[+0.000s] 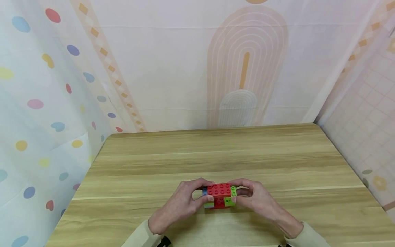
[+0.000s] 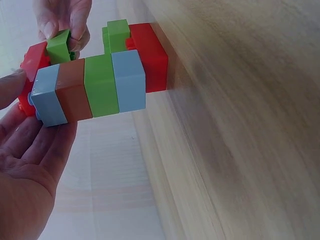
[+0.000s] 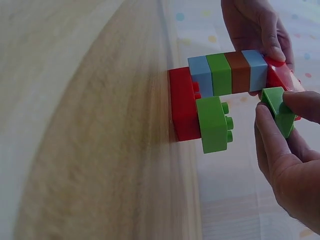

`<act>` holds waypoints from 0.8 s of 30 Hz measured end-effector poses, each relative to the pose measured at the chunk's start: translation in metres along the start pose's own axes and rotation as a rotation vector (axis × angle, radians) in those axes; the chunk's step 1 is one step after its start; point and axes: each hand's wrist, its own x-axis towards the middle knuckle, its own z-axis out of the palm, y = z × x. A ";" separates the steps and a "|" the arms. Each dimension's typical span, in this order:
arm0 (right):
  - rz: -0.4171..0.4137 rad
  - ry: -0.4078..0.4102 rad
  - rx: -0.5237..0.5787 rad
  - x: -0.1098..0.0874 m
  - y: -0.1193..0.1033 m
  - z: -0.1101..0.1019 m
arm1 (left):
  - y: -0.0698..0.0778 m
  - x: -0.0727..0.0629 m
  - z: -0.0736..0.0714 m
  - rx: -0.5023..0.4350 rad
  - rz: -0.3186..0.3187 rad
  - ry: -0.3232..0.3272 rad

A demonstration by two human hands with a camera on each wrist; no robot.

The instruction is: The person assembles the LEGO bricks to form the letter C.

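My left hand grips the left end of a toy-brick structure, thumb and fingers around its long red top brick. My right hand pinches a green brick at the top's right end; whether it is joined to the red brick I cannot tell. Beneath the left end stands a column: upper blue brick, brown brick, green brick and lower blue brick. A red bottom brick rests on the table. Another green brick with bare studs sits on its other end.
The wood-grain table reaches back to a patterned curtain. Dotted cloth hangs along the left side, and a pale grid-patterned cloth along the right. A gap separates the top brick from the lower green brick.
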 end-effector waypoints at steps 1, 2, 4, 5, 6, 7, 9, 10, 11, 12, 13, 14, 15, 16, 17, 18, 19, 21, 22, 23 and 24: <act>0.001 0.002 0.003 0.000 0.000 0.000 | 0.000 0.000 0.000 0.000 -0.001 -0.001; 0.007 0.005 0.006 0.000 0.000 0.000 | 0.000 0.000 0.000 0.002 -0.001 -0.001; 0.010 0.005 0.009 0.001 -0.001 0.000 | 0.001 0.000 0.000 0.004 0.001 -0.001; 0.009 0.002 0.009 0.001 -0.001 0.000 | 0.001 0.000 0.000 0.006 0.004 -0.001; 0.004 -0.003 0.008 0.002 -0.001 0.000 | 0.001 0.000 0.000 0.007 0.005 0.000; -0.004 -0.010 0.008 0.002 -0.001 0.000 | 0.001 0.000 0.000 0.009 0.007 0.000; -0.017 -0.025 0.001 0.004 -0.002 0.000 | 0.001 0.000 0.000 0.014 0.012 0.002; -0.020 -0.030 -0.003 0.004 -0.002 -0.001 | 0.000 0.000 0.001 0.016 0.013 0.003; -0.025 -0.034 -0.008 0.005 -0.003 -0.002 | 0.000 0.000 0.001 0.018 0.015 0.004; -0.022 -0.033 -0.012 0.005 -0.004 -0.002 | 0.000 0.000 0.001 0.021 0.016 0.007; -0.014 -0.029 -0.018 0.006 -0.005 -0.003 | 0.000 -0.001 0.001 0.025 0.020 0.010; -0.006 -0.024 -0.025 0.006 -0.006 -0.003 | -0.001 -0.001 0.002 0.026 0.026 0.013; 0.003 -0.016 -0.031 0.007 -0.008 -0.003 | -0.001 -0.001 0.002 0.028 0.032 0.017; 0.004 -0.012 -0.038 0.007 -0.009 -0.002 | -0.001 -0.001 0.002 0.027 0.040 0.022; 0.004 -0.006 -0.046 0.008 -0.010 -0.002 | -0.002 -0.001 0.002 0.028 0.047 0.028; 0.007 0.000 -0.051 0.008 -0.012 -0.001 | -0.002 -0.001 0.003 0.029 0.055 0.034; 0.006 0.006 -0.058 0.009 -0.013 -0.001 | -0.003 -0.001 0.003 0.028 0.063 0.038; 0.010 0.015 -0.066 0.010 -0.015 0.001 | -0.003 -0.001 0.003 0.027 0.072 0.045; 0.013 0.020 -0.068 0.011 -0.016 0.001 | -0.004 -0.001 0.003 0.027 0.075 0.047; 0.017 0.025 -0.072 0.012 -0.016 0.002 | -0.004 -0.001 0.003 0.028 0.077 0.048; 0.022 0.029 -0.074 0.012 -0.017 0.002 | -0.004 -0.001 0.004 0.028 0.080 0.048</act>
